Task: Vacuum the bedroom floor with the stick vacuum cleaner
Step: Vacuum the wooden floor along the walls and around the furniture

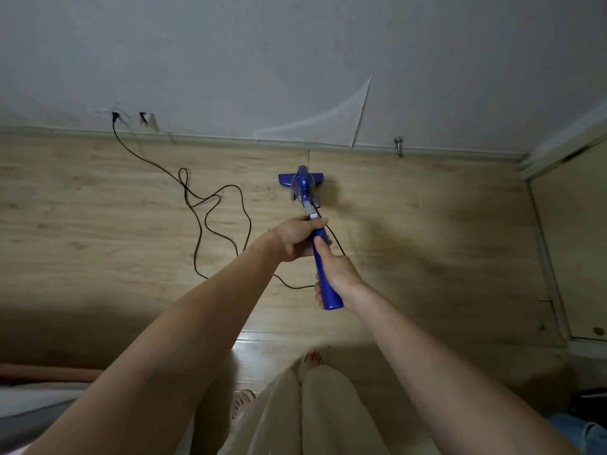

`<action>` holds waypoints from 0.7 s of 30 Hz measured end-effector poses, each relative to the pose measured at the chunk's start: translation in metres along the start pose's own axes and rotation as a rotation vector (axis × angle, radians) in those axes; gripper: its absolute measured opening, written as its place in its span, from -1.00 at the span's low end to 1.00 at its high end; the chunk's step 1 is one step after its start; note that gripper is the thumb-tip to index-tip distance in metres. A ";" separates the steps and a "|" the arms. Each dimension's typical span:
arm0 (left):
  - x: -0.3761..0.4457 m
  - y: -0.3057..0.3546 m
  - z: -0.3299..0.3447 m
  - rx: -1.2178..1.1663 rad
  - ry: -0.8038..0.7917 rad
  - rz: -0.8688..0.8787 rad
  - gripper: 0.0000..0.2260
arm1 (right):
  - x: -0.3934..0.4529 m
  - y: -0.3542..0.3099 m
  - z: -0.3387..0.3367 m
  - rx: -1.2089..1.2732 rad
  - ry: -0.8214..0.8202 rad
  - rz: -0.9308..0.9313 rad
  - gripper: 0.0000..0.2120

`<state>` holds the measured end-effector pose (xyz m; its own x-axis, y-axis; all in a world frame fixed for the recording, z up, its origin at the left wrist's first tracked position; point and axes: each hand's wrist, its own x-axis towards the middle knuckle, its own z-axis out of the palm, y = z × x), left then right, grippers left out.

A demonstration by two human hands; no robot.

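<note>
Both hands on the blue stick vacuum cleaner (307, 205), centre of frame. Left hand (295, 238) wraps its grip around the upper shaft, just above the right. Right hand (335, 274) grips the blue handle lower down near its end, thumb lying along the handle. Vacuum tilts away from the person, its floor head (300, 178) flat on the wood floor (98, 208), close to the skirting of the grey wall (295, 60). Black power cord (210, 211) runs from a wall socket (115, 116) at upper left, loops loosely over the floor left of the vacuum, reaches the handle. Peeling wallpaper flap (341, 123) above the floor head. Metal doorstop (399, 144) at right of it. 2 bare feet at the bottom, light trousers. Bed edge (36, 389) at lower left.
</note>
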<state>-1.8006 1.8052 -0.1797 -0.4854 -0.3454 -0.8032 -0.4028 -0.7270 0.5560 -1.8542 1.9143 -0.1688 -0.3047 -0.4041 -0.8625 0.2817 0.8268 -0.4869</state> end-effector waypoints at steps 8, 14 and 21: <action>-0.019 -0.023 0.001 -0.060 0.026 -0.009 -0.80 | -0.021 0.026 0.010 -0.080 0.039 -0.116 -0.58; -0.053 -0.045 0.001 -0.037 0.003 -0.026 -0.92 | -0.057 0.053 0.023 -0.144 0.078 -0.191 -0.67; -0.102 -0.086 0.002 -0.014 -0.007 -0.061 -0.93 | -0.110 0.095 0.044 -0.187 0.140 -0.231 -0.77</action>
<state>-1.7187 1.9041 -0.1453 -0.4655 -0.2960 -0.8341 -0.4208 -0.7551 0.5028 -1.7542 2.0202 -0.1261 -0.4668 -0.5427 -0.6983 0.0221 0.7822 -0.6227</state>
